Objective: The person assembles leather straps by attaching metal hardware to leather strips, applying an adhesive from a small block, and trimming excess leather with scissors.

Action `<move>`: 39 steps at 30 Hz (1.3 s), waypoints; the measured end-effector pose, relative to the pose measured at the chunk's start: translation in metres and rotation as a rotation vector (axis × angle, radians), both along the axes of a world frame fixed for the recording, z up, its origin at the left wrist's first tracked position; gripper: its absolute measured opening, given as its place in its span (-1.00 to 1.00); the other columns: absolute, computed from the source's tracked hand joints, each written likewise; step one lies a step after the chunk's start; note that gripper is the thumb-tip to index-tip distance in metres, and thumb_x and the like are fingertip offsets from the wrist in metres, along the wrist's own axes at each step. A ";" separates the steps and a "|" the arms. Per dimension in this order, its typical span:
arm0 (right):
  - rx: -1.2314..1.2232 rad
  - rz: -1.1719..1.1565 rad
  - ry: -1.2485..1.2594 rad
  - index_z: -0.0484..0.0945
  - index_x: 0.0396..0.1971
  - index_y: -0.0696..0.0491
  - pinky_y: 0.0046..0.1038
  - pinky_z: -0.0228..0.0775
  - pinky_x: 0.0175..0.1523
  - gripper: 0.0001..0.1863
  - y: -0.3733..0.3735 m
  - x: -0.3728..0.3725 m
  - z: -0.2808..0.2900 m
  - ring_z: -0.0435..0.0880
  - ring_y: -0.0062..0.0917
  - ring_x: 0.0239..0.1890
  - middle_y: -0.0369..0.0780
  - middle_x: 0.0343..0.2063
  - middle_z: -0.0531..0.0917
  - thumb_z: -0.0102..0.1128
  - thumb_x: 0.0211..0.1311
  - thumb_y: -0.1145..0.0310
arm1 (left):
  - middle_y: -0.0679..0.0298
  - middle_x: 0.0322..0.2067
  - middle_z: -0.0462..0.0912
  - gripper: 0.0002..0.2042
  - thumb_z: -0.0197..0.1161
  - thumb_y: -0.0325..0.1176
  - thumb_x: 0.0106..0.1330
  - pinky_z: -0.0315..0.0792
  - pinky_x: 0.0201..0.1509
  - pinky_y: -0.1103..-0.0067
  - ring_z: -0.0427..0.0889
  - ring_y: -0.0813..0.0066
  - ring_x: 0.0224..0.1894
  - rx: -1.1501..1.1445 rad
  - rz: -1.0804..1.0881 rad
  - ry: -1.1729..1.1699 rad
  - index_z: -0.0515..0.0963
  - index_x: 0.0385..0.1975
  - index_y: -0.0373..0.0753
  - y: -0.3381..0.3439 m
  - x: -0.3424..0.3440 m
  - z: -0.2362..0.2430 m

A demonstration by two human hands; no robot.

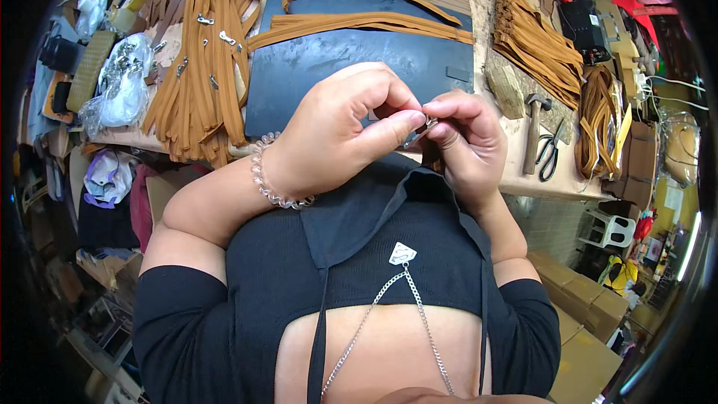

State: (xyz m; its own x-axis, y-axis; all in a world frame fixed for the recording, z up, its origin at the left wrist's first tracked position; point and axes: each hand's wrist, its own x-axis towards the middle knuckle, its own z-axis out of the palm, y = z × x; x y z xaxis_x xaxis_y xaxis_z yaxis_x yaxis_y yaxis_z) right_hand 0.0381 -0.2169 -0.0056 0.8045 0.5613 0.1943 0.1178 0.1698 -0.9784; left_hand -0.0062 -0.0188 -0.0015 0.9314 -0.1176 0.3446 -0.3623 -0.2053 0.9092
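Observation:
My left hand [355, 123] and my right hand [467, 142] meet in front of my chest, thumbs and forefingers pinched round a small silver metal piece [428, 123], apparently a zipper slider. A dark brown strip [431, 155] hangs below it, mostly hidden by my fingers. Behind my hands lies a dark grey board [292, 82] with long tan zipper tapes [359, 26] across it. A clear bead bracelet circles my left wrist.
Zipper tapes with silver sliders [194, 82] lie left, beside plastic bags [123, 86]. On the right are tape bundles [535, 45], a stone block [505, 88], a hammer [532, 142], black scissors [551, 153] and a power unit [583, 26]. Cardboard boxes [583, 307] stand lower right.

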 end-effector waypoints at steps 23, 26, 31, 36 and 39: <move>0.126 -0.046 -0.323 0.30 -0.06 0.09 -0.44 0.59 -0.05 -0.61 0.000 0.001 -0.019 0.67 -0.40 -0.16 -0.08 -0.22 0.59 0.20 0.21 0.74 | 0.20 -0.27 0.62 -0.85 0.22 -0.45 0.34 0.43 -0.04 0.55 0.58 0.41 -0.19 0.042 -0.036 -0.057 0.63 -0.16 -0.32 0.016 0.003 0.004; 0.117 -0.006 -0.403 0.29 -0.06 0.08 -0.42 0.60 -0.06 -0.59 -0.002 0.004 -0.017 0.68 -0.37 -0.16 -0.05 -0.23 0.61 0.19 0.19 0.77 | 0.19 -0.28 0.62 -0.82 0.34 -0.46 0.24 0.45 -0.07 0.52 0.59 0.37 -0.21 0.059 -0.045 -0.107 0.63 -0.18 -0.30 0.013 0.001 0.010; 0.125 0.008 -0.489 0.37 -0.09 0.08 -0.39 0.59 -0.09 -0.62 -0.002 0.006 -0.016 0.68 -0.34 -0.18 -0.06 -0.26 0.65 0.22 0.17 0.76 | 0.22 -0.33 0.62 -0.74 0.50 -0.43 0.04 0.47 -0.19 0.51 0.60 0.32 -0.26 0.204 -0.024 -0.286 0.66 -0.26 -0.25 0.010 0.002 0.014; -0.052 -0.033 -0.630 0.48 -0.12 0.10 -0.40 0.53 -0.17 -0.64 -0.005 0.011 0.006 0.67 -0.34 -0.24 -0.17 -0.30 0.67 0.32 0.09 0.69 | 0.23 -0.39 0.60 -0.75 0.51 -0.40 -0.01 0.46 -0.22 0.49 0.59 0.30 -0.30 0.297 -0.016 -0.349 0.64 -0.32 -0.25 0.011 0.000 0.016; -0.138 0.033 -0.610 0.54 -0.16 0.11 -0.43 0.51 -0.20 -0.65 -0.007 0.010 0.014 0.65 -0.35 -0.29 -0.19 -0.32 0.66 0.33 0.03 0.71 | 0.24 -0.41 0.59 -0.75 0.51 -0.39 -0.02 0.46 -0.22 0.48 0.59 0.29 -0.31 0.317 -0.030 -0.354 0.63 -0.35 -0.25 0.009 -0.001 0.018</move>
